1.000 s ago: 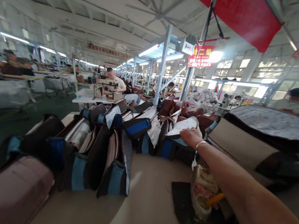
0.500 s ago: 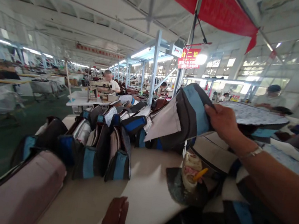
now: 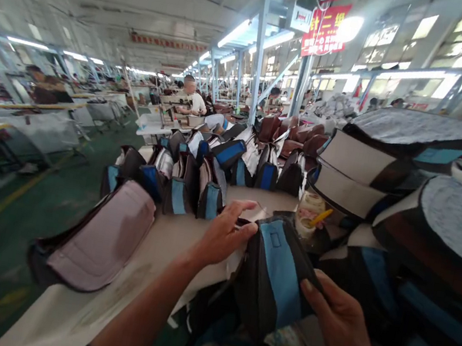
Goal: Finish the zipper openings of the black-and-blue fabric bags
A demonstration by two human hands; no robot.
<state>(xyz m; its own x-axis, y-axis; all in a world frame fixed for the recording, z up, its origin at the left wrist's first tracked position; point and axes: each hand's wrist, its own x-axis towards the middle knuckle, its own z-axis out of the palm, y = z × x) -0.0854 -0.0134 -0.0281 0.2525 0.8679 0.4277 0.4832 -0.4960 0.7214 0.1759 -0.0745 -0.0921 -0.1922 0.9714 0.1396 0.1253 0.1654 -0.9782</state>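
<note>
A dark grey fabric bag with a blue stripe is tilted in front of me, just above my lap. My right hand grips its right side, thumb on the striped face and fingers behind. At the bag's upper left edge is my left hand, its fingers stretched out and apart from the thumb, whose tip touches the edge. What lies behind the bag's edge is hidden. Past it, an open jar with a yellow-handled tool stands on the table.
Similar grey-and-blue bags stand in rows at the table's far side. A larger piece with pink lining lies at the left edge. Stacked bag parts rise at the right. A person sits at a machine farther back.
My right hand has brought the bag from the far row down towards my lap. My left hand has risen from the table to the bag's edge. The view has tilted downward.
</note>
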